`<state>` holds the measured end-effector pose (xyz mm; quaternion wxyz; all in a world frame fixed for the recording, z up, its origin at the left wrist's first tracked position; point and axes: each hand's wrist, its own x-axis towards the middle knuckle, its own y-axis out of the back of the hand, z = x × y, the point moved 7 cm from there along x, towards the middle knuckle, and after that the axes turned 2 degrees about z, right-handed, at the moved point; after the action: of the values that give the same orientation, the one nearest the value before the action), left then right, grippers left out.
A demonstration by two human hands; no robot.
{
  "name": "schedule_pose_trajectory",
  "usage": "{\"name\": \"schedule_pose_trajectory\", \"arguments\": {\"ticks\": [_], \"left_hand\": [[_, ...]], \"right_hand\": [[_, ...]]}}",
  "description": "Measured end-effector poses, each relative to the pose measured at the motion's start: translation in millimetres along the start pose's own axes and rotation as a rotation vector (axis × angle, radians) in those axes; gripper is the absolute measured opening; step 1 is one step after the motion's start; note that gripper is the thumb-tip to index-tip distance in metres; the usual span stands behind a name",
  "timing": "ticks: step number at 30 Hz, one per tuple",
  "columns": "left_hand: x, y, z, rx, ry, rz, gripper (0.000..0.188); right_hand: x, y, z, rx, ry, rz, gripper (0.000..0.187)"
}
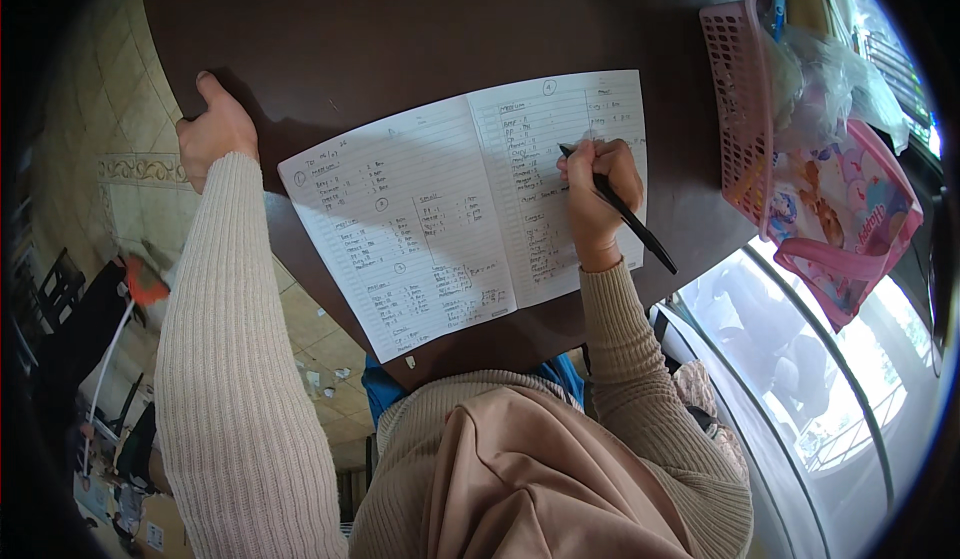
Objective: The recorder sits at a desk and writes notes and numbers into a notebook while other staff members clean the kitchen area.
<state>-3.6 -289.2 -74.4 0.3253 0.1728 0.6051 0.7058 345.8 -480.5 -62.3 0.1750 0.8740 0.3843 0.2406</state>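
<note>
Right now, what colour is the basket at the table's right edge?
Pink, a perforated plastic basket; clearest in the head view.

A pink basket (738, 109) beside a pink bag (850, 219).
</note>
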Motion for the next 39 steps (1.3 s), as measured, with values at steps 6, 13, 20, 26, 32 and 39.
{"name": "schedule_pose_trajectory", "arguments": {"ticks": [6, 13, 20, 26, 32, 39], "left_hand": [[0.7, -0.6, -0.2, -0.035, 0.007, -0.015, 0.084], [-0.3, -0.9, -0.3, -0.037, 0.002, -0.023, 0.086], [-1.4, -1.1, 0.2, -0.04, -0.002, -0.029, 0.085], [0.6, -0.9, -1.1, -0.043, 0.003, -0.025, 0.086], [1.3, -3.4, -1.1, -0.051, -0.016, -0.015, 0.086], [2.9, -3.6, -2.1, -0.045, -0.015, -0.005, 0.087]], "right_hand": [[-8.8, 4.8, 0.2, 0.064, -0.069, 0.04, 0.031], [-8.1, 3.7, -1.4, -0.041, -0.006, 0.045, 0.033], [-7.7, 4.8, -3.4, -0.035, 0.013, 0.041, 0.033], [-13.7, 11.9, 0.3, 0.086, -0.118, 0.047, 0.033], [-15.6, 9.8, 1.4, 0.061, -0.101, 0.039, 0.032], [-14.0, 7.9, -0.1, -0.02, -0.005, 0.033, 0.031]]}}
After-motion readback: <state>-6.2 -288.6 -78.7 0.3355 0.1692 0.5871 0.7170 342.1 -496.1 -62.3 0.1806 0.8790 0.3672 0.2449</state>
